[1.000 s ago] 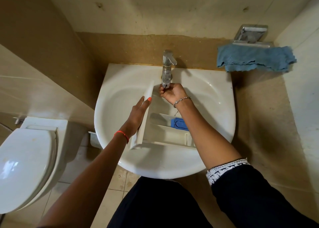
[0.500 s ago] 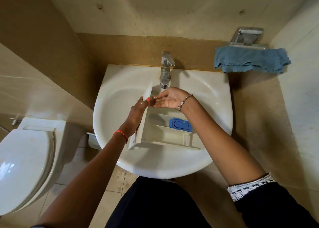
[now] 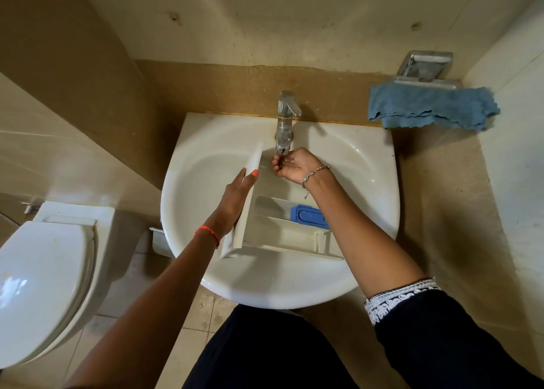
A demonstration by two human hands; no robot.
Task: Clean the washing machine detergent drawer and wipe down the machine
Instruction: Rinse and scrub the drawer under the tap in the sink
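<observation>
Left hand (image 3: 235, 197) grips left end of white plastic detergent drawer (image 3: 282, 237) in white ceramic basin (image 3: 362, 165); right hand (image 3: 295, 165) cupped, empty, under far chrome tap (image 3: 285, 123).

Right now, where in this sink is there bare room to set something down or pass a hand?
Free: the left bowl of the sink, between its rim and the left hand; and the back right, between the right hand and the rim. Crowded: the middle, with the detergent drawer, both hands and the faucet.
</observation>
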